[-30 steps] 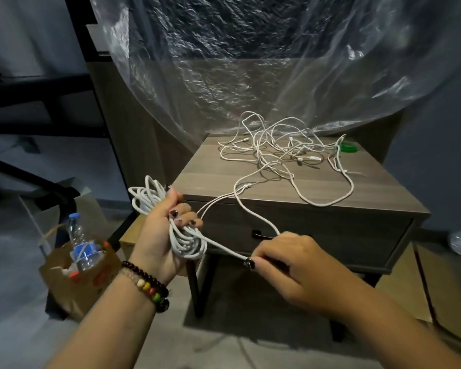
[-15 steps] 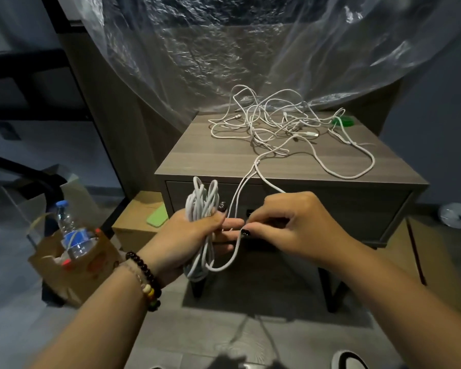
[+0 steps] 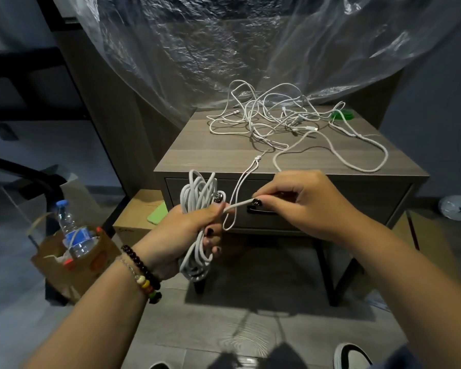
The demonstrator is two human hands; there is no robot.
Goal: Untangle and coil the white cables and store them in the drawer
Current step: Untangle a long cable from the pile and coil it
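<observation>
Fingers of the left hand (image 3: 189, 230) are clamping the coil (image 3: 197, 206); right hand (image 3: 298, 201) is pinching the cable's free run (image 3: 240, 206) — coiling step, next wrap needing slack from the tangle (image 3: 272, 115).

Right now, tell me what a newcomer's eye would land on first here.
First, the left hand gripping a coiled white cable bundle in front of the nightstand, while the right hand pinches a loose strand running from it. Behind them, a tangle of white cables sprawls across the nightstand top, under a big crinkled plastic sheet.
</observation>
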